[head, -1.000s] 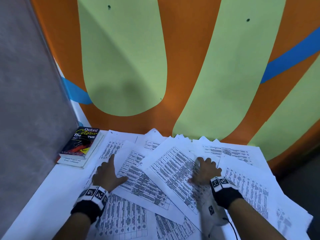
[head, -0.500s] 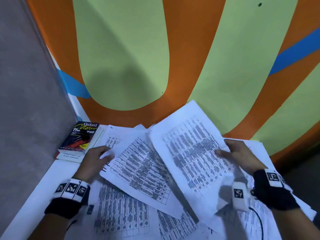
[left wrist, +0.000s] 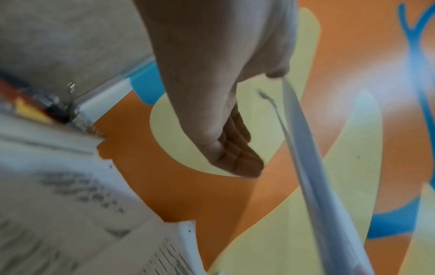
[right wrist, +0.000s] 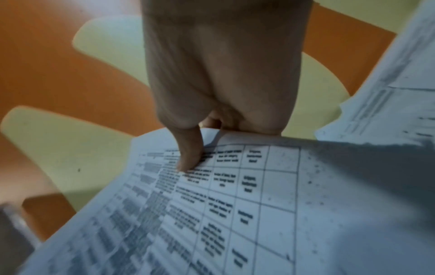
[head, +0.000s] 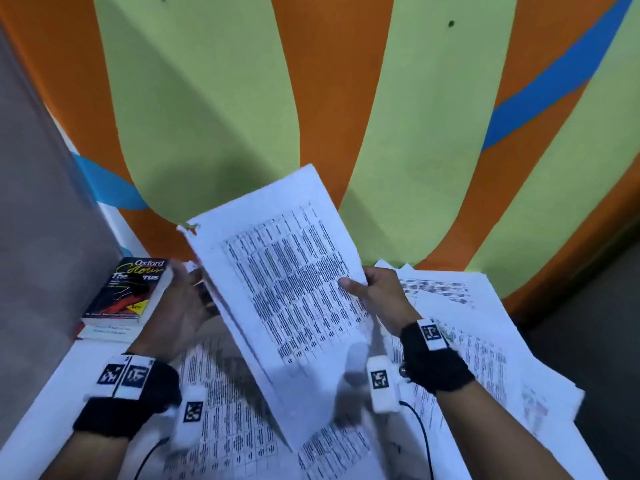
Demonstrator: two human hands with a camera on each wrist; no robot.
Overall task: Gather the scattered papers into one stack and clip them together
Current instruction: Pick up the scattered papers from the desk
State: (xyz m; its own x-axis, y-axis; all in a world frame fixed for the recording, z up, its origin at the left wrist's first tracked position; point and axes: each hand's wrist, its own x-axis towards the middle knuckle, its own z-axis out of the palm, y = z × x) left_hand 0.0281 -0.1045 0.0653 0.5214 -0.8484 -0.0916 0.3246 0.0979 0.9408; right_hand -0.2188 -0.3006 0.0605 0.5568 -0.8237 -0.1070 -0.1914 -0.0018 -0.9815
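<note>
Above the white surface [head: 41, 403] strewn with printed papers [head: 467, 341], a raised sheaf of sheets [head: 287, 289] hid the left hand's [head: 176, 310] fingertips in the head view, and blur smeared the print on the pages below. The left wrist view showed that hand's straight fingers [left wrist: 237, 156] just beside the sheaf's edge, contact unclear; the right wrist view showed the right hand [head: 377, 292] pinching the sheaf, thumb on top. The sheaf hung tilted between both hands, beside an Oxford thesaurus [head: 133, 289] at the left.
</note>
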